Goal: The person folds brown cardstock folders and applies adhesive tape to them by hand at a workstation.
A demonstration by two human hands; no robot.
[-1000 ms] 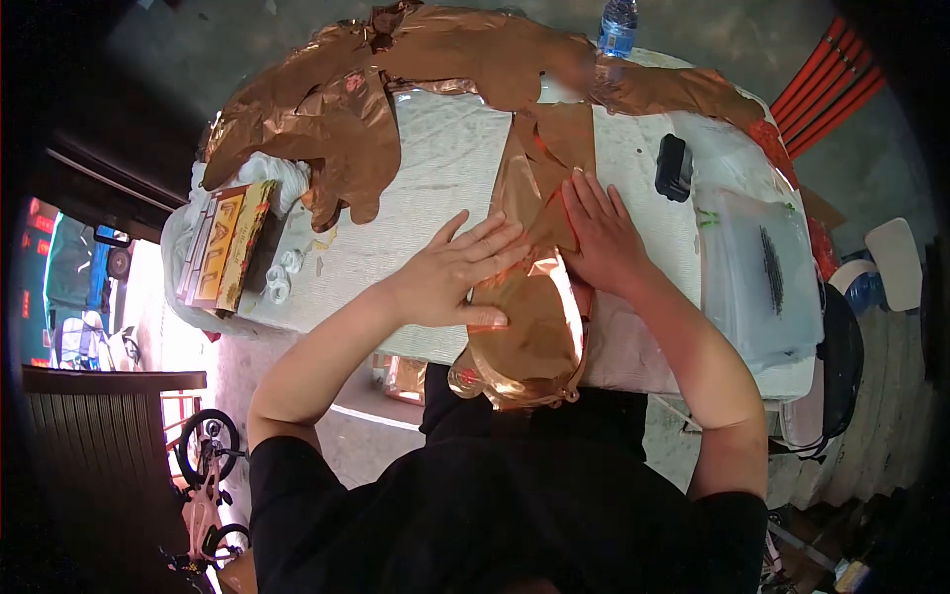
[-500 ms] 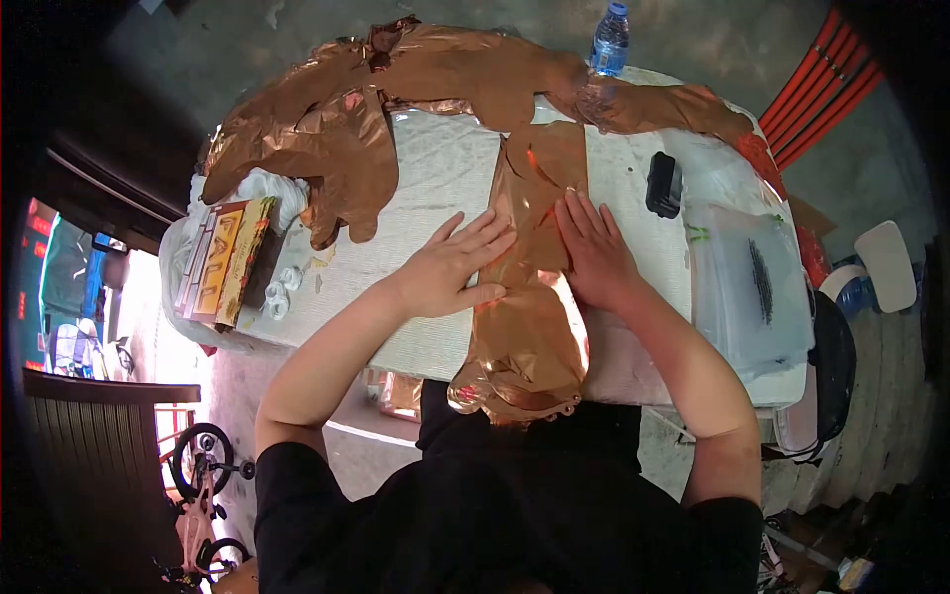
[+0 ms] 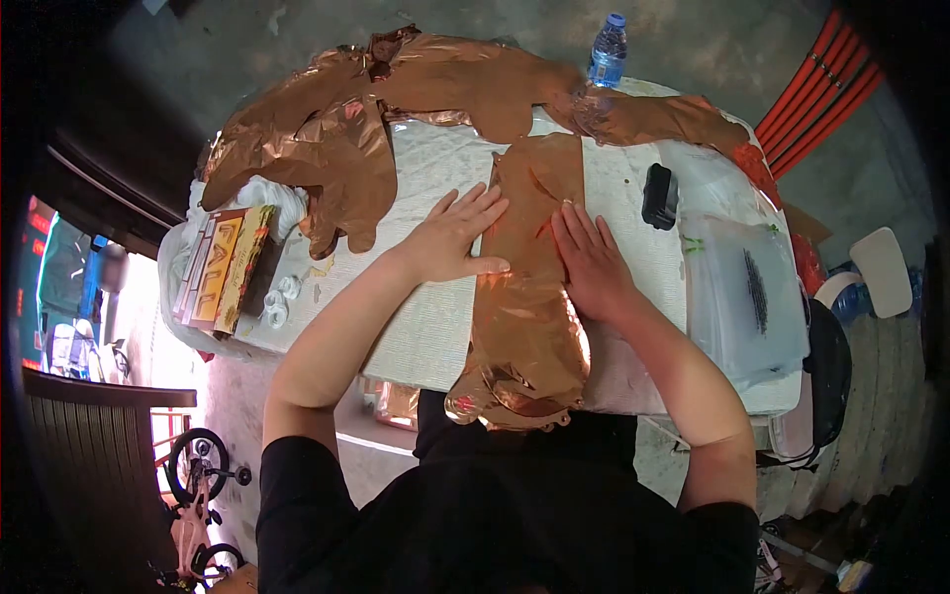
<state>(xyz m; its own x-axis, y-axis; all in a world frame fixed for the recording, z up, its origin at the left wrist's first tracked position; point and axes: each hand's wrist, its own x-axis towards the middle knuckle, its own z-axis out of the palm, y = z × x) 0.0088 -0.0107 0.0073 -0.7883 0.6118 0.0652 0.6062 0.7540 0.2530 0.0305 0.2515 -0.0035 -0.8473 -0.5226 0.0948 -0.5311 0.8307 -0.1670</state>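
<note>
A long copper-coloured foil piece [image 3: 524, 297] lies lengthwise down the middle of the white table, its lower end hanging over the near edge. My left hand [image 3: 455, 238] rests flat, fingers spread, with fingertips and thumb at the foil's left edge. On the right edge lies my right hand [image 3: 592, 257], palm down, fingers stretched out, fingertips on the foil. Neither hand grips anything. More crumpled copper foil [image 3: 445, 79] spreads along the table's far side and down the left.
A water bottle [image 3: 609, 49] stands at the far edge. Right of the foil are a black case [image 3: 660, 196] and clear plastic bags [image 3: 732, 297]. A colourful box [image 3: 233, 267] and white rolls [image 3: 279, 302] sit on the left.
My left hand has shifted slightly up along the foil's left edge. My right hand has moved a little down. The foil under them looks flatter in the middle.
</note>
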